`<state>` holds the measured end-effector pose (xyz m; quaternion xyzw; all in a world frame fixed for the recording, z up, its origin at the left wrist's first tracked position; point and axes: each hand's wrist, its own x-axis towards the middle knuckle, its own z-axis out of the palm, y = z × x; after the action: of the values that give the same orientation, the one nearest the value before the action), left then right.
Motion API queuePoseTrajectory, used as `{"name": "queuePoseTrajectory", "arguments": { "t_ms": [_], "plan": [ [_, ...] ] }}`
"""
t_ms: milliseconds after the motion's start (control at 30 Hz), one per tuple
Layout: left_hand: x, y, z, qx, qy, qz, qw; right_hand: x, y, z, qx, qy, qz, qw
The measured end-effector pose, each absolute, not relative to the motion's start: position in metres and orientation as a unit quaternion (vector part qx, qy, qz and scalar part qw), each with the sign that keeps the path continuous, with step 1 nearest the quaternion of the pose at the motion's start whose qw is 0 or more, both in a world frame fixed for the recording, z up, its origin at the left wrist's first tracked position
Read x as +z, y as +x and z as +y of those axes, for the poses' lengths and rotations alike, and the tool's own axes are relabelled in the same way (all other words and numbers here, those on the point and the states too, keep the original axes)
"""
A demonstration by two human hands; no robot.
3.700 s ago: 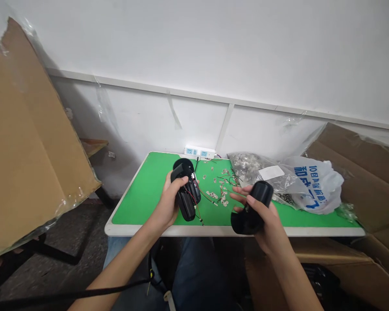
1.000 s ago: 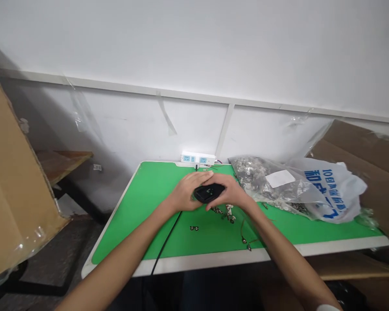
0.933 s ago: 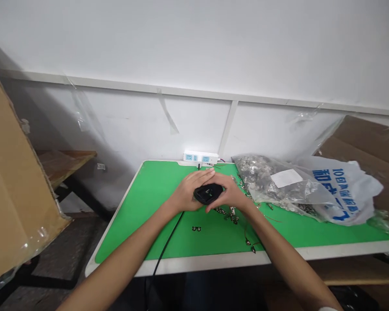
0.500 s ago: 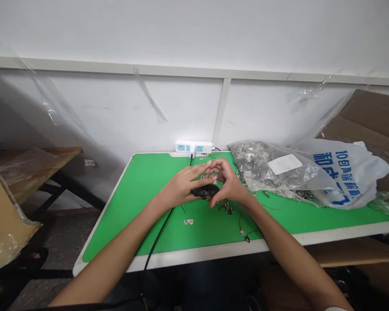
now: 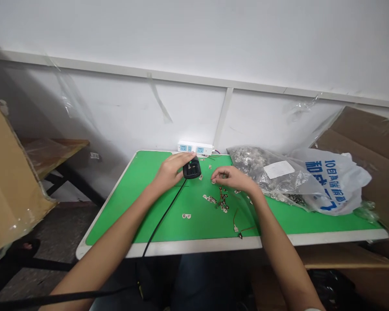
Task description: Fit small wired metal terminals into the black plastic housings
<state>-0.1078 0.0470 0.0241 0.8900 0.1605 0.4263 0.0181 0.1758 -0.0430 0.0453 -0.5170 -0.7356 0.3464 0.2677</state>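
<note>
My left hand (image 5: pixel 170 172) grips a black plastic housing (image 5: pixel 192 168) with its hollow side facing me. Small metal parts show inside the hollow, and a black cable (image 5: pixel 165 211) runs from the housing's lower edge over the table's front. To the right, apart from the housing, my right hand (image 5: pixel 231 178) is closed in a pinch above the table. A small pale bit shows at its fingertips, but I cannot tell whether it is held. Loose metal contact pieces (image 5: pixel 221 202) lie in a heap just below that hand. A pair of joined metal contacts (image 5: pixel 186 215) lies nearer the front edge.
A white power strip (image 5: pixel 196 147) stands at the back edge of the green tabletop (image 5: pixel 123 203). Clear bags (image 5: pixel 256 166) of small metal parts and a white printed bag (image 5: pixel 339 181) cover the right side. Pieces with brown wires (image 5: pixel 236 226) lie near the front. Cardboard (image 5: pixel 13 172) rises at left.
My hands have moved apart: the left has carried the black housing up and left and turned its hollow side into view, while the right has let go of it and closed into a pinch.
</note>
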Motion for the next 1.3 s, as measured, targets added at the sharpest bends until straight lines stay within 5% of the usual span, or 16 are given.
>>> {"name": "queuePoseTrajectory", "arguments": {
  "t_ms": [200, 533, 900, 1300],
  "plan": [
    [0.020, -0.110, 0.051, 0.426, 0.884, 0.194, -0.005, 0.039, 0.182, -0.037, 0.263, -0.596, -0.721, 0.235],
    [0.022, -0.111, 0.050, 0.420, 0.879, 0.224, -0.030, 0.051, 0.204, -0.045, 0.389, -0.618, -0.675, 0.109],
    [0.020, -0.102, 0.039, 0.436, 0.868, 0.240, -0.002, 0.050, 0.187, -0.053, 0.304, -0.669, -0.678, 0.017],
    [0.023, -0.088, 0.029, 0.502, 0.751, 0.374, 0.212, 0.055, 0.191, -0.057, 0.300, -0.680, -0.668, 0.049]
  ]
}}
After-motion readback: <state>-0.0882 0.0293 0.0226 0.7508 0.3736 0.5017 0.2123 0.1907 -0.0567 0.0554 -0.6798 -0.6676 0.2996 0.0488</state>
